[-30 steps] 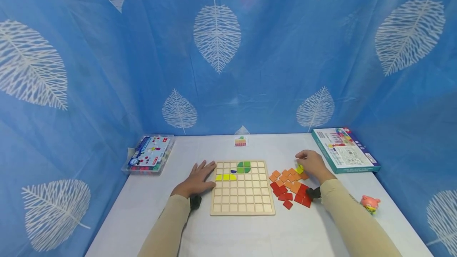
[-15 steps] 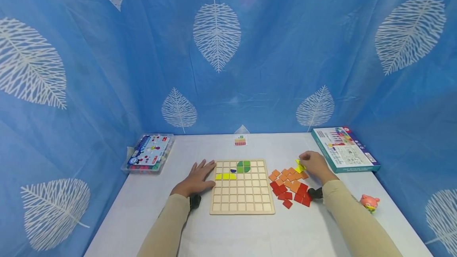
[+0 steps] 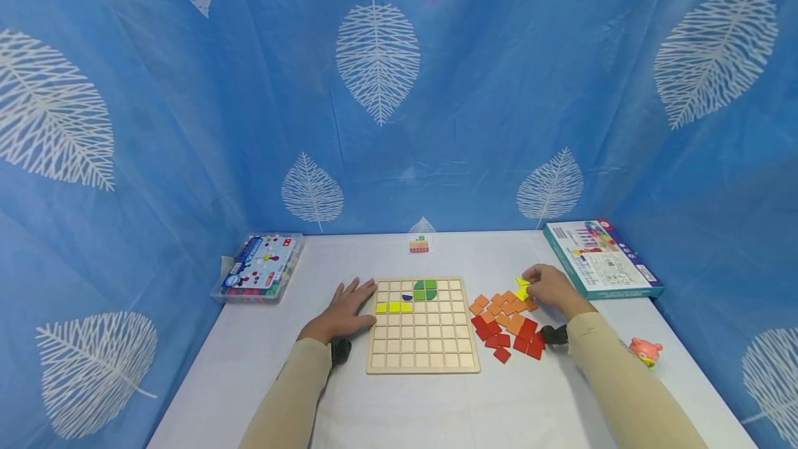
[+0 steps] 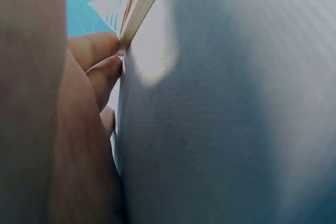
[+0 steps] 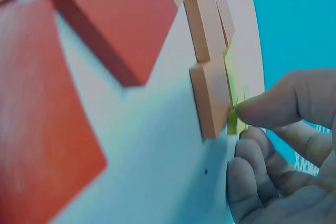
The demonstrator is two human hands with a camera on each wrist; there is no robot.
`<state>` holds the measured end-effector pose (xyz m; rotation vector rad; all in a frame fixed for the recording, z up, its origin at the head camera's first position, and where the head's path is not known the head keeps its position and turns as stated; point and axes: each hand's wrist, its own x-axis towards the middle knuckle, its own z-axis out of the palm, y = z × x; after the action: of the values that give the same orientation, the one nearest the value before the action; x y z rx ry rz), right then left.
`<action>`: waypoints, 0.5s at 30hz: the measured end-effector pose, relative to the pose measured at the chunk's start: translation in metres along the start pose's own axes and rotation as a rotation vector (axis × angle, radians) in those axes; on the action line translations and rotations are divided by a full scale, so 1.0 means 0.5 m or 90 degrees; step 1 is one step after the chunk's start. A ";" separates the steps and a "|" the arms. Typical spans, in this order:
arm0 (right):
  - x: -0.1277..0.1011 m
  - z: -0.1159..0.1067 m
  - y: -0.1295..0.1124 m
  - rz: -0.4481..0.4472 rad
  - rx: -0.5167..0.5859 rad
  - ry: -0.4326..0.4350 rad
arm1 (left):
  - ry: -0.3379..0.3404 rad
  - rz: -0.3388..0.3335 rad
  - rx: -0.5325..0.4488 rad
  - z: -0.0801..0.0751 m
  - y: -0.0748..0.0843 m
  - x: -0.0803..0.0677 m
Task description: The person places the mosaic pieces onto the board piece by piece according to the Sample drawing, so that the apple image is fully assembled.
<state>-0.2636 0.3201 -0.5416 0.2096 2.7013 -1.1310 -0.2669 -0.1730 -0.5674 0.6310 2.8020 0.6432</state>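
Head view high over table [image 3: 399, 407], wrist views close, at tabletop level

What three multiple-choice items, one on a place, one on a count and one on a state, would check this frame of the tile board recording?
1. Where does the teal box lie?
A. At the table's far right corner
B. On the wooden board
C. Under the left hand

2. How many yellow tiles lie in a row on the wooden board?
A. One
B. Three
C. Six

3. What is the right hand doing?
A. Resting flat on the board
B. Pinching a yellow piece at the edge of the orange tiles
C. Holding the pink toy

Answers: 1 A, the head view shows the box at the far right of the table. 2 B, three yellow squares sit side by side in the board's third row. 3 B, the right wrist view shows thumb and fingers closed on the yellow piece beside an orange tile.
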 end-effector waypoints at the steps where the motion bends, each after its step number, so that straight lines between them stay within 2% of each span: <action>1: -0.001 -0.001 0.000 -0.001 0.000 -0.002 | 0.002 0.000 0.000 0.000 -0.001 0.000; 15: -0.009 -0.005 -0.002 -0.006 -0.031 -0.007 | 0.004 -0.001 0.007 0.003 -0.003 0.003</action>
<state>-0.2596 0.3209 -0.5380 0.1832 2.7198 -1.0652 -0.2683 -0.1730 -0.5697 0.6297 2.8135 0.6303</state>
